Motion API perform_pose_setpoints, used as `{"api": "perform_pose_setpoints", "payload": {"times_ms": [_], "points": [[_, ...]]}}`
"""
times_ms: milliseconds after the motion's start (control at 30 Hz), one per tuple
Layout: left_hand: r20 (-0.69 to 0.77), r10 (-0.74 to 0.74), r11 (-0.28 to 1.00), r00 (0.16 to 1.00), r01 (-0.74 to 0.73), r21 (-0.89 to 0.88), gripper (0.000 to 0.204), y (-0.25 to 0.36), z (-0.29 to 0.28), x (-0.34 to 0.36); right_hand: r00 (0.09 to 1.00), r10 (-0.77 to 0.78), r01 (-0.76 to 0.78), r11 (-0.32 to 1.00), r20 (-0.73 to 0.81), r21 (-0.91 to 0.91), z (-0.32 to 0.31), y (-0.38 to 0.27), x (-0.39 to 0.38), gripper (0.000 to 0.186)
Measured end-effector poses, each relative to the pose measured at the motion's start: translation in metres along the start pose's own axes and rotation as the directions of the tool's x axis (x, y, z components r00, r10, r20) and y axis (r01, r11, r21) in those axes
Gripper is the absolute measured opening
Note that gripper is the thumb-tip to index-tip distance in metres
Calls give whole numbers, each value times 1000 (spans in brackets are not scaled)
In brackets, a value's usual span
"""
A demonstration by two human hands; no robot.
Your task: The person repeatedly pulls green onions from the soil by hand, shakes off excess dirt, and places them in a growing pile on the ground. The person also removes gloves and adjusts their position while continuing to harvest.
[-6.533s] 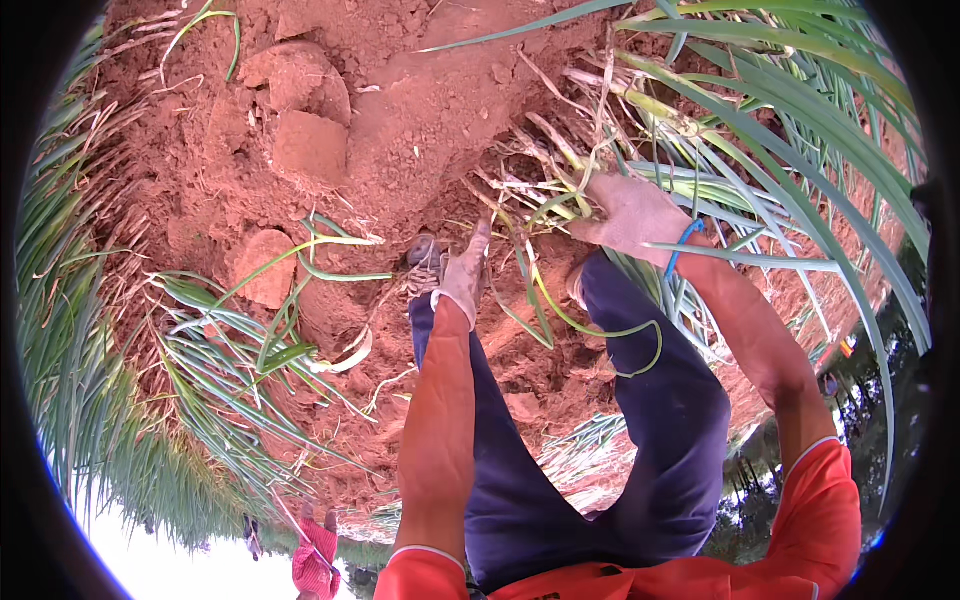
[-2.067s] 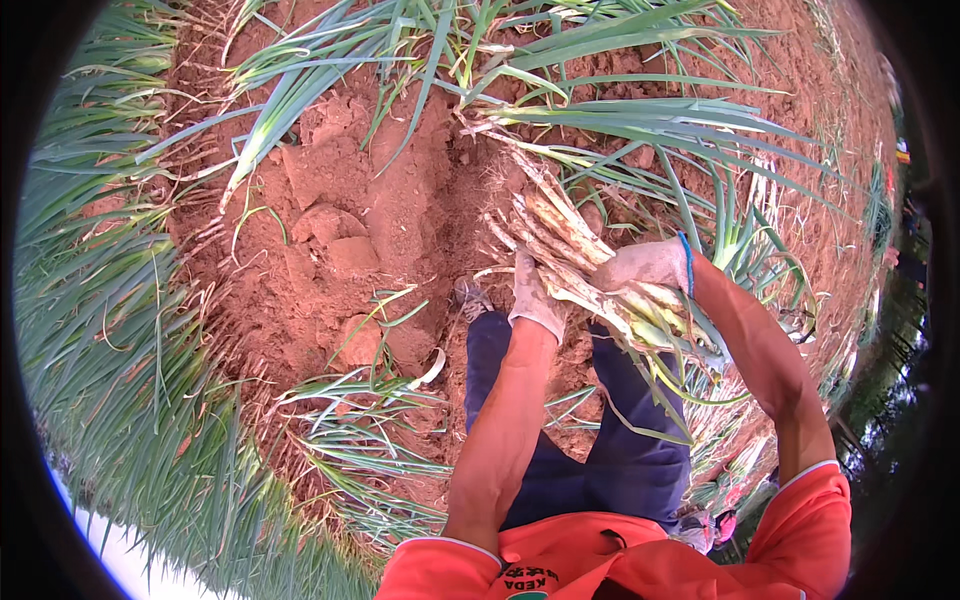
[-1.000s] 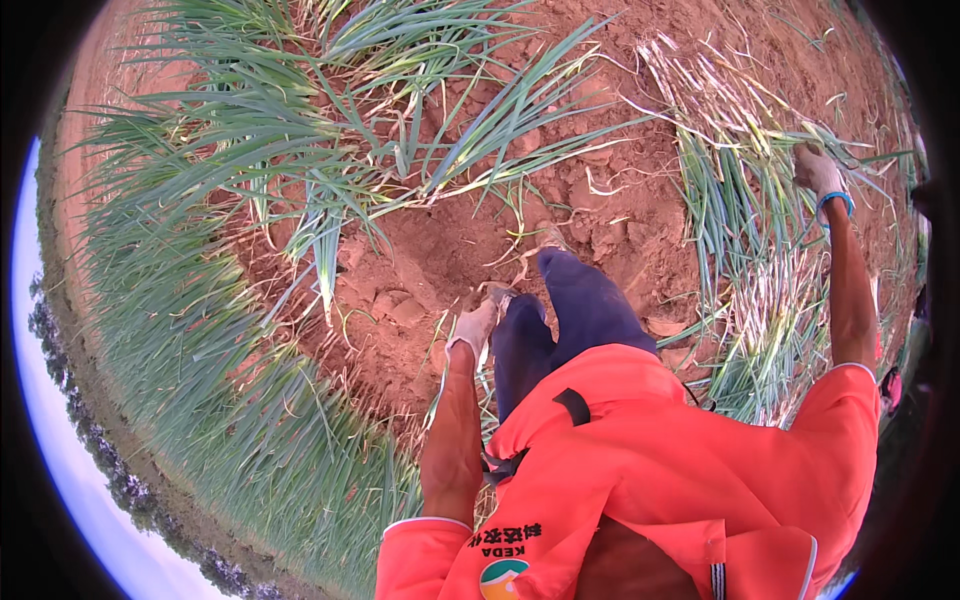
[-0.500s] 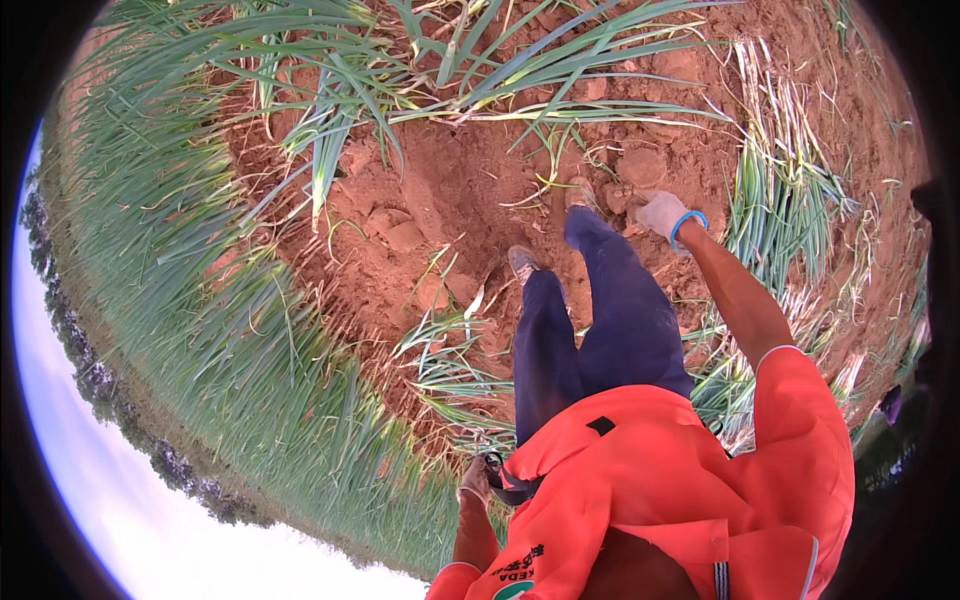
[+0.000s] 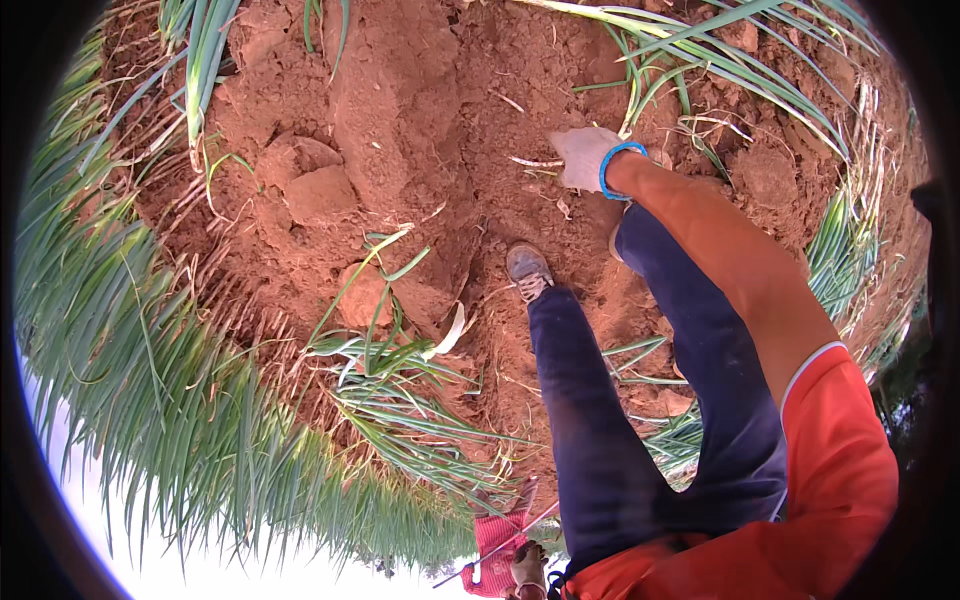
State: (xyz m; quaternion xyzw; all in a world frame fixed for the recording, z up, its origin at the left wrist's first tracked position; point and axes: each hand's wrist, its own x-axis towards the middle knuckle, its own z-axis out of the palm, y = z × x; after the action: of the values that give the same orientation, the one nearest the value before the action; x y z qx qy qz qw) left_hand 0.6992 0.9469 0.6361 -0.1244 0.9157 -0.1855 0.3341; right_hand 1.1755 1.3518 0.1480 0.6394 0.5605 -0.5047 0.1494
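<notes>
In the head view, the gloved right hand (image 5: 585,160) reaches down to the red soil (image 5: 405,140) right of the upper middle, beside a pale stalk (image 5: 537,162) and a loose green onion (image 5: 634,100); whether its fingers grip anything cannot be told, nor can the state of what looks like the left hand (image 5: 528,566) at the lower edge. Gathering the onion probably goes best with a low hold near the root, sparing the leaves. Bare soil gives room mid-frame, bounded by the standing row (image 5: 130,330) at left and the shoe (image 5: 528,266) below.
</notes>
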Motion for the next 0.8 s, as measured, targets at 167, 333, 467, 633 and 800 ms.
{"api": "perform_pose_setpoints", "payload": {"times_ms": [167, 333, 467, 633, 800], "points": [[-26, 828, 558, 560, -828, -58, 40, 323, 112, -5, 986, -81, 55, 983, -145, -175, 110, -48, 86, 24], [189, 927, -370, -325, -880, 297, 58, 568, 177, -16, 920, -392, 365, 857, -1, -364, 134, -54, 83, 16], [373, 912, -113, 173, -767, 632, 74, 615, 201, -2, 911, 3, -344, 552, 412, 759, 100, -107, 21, 19], [445, 852, -111, 277, -734, 670, 56, 624, 211, 11, 886, -224, -461, -508, 405, 728, 110, -161, 2, 41], [566, 803, -390, 187, -552, 737, 50, 558, 256, -50, 832, 93, -519, -218, 547, 827, 121, -185, 62, 80]]}}
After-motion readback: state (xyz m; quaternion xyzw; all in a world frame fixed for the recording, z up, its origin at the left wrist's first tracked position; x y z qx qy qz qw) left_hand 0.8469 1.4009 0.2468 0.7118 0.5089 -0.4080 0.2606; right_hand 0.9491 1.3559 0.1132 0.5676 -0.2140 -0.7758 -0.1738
